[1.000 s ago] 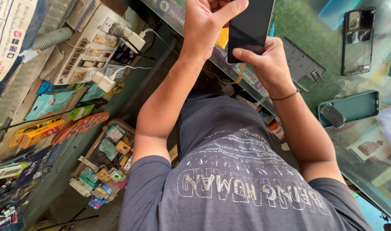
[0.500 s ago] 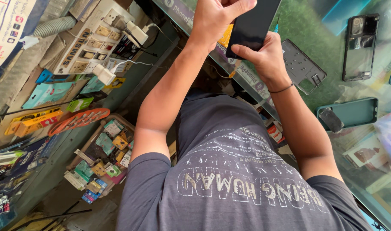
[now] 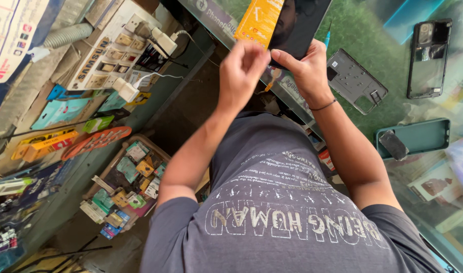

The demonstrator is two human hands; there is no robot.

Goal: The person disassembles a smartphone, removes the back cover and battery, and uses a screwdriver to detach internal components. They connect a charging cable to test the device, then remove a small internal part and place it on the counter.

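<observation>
**Left hand drops to the phone's corner**

The left hand (image 3: pixel 244 76) has come down from the top of the phone (image 3: pixel 300 23). Its fingertips now pinch together at the lower corner (what they nip is hidden). The right hand (image 3: pixel 305 65) still grips the phone's lower edge above the counter (image 3: pixel 373 40). An orange card (image 3: pixel 259 20) shows alongside.

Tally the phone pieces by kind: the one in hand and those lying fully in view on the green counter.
Dark screen panel, gripped in the right hand: 1
Grey phone frame: 1
Black phone body: 1
Teal phone case: 1
Total: 4
</observation>
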